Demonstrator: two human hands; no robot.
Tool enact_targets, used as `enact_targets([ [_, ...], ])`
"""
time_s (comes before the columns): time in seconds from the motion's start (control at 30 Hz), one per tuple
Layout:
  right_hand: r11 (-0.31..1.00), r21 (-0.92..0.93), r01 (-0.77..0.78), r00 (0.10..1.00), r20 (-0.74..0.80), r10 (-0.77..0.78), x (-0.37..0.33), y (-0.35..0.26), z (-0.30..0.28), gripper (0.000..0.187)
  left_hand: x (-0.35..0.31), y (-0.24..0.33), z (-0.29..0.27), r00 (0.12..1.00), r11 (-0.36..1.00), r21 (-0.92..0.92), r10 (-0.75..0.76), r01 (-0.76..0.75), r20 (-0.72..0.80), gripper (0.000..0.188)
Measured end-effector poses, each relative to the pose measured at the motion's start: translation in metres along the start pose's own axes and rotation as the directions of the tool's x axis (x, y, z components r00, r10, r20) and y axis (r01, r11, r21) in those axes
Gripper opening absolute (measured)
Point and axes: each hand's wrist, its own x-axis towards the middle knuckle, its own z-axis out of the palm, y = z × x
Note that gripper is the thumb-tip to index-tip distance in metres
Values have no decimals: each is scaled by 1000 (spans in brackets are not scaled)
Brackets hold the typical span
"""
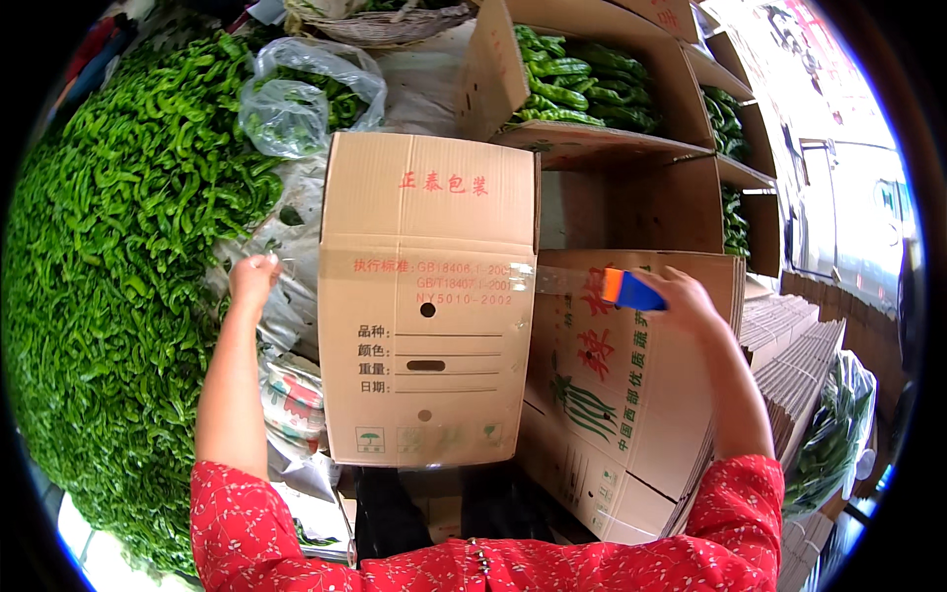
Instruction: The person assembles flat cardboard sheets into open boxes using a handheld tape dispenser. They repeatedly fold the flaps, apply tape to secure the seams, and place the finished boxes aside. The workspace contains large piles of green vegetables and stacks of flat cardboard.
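I judge this the taping step: the right hand (683, 296) grips the dispenser (637, 292), the left hand (254, 284) curls, grasp unclear, the box (464, 232) sits between them, and pressing tape (566, 281) down seems called for next.

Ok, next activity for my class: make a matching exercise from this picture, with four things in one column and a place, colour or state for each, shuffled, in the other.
Column 1
1. Tape dispenser
2. Loose pile of green peppers
3. Wicker basket
4. Person's sleeves

Column 2
A. At the top edge of the view
B. Orange and blue, held in the right hand
C. Red with a pale pattern
D. Spread along the left side of the view

Right pairs: 1-B, 2-D, 3-A, 4-C
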Motion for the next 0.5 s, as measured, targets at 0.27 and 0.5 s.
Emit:
enact_targets([
  [0.27, 992, -56, -109, 993, -48, 107, 194, -100, 195, 24, 1, 22, 97, 764, 722, -433, -203, 539, 613, 48],
  [0.5, 30, 988, -153, 834, 113, 540, 160, -156, 241, 37, -41, -27, 78, 852, 647, -582, -224, 493, 473, 45],
])
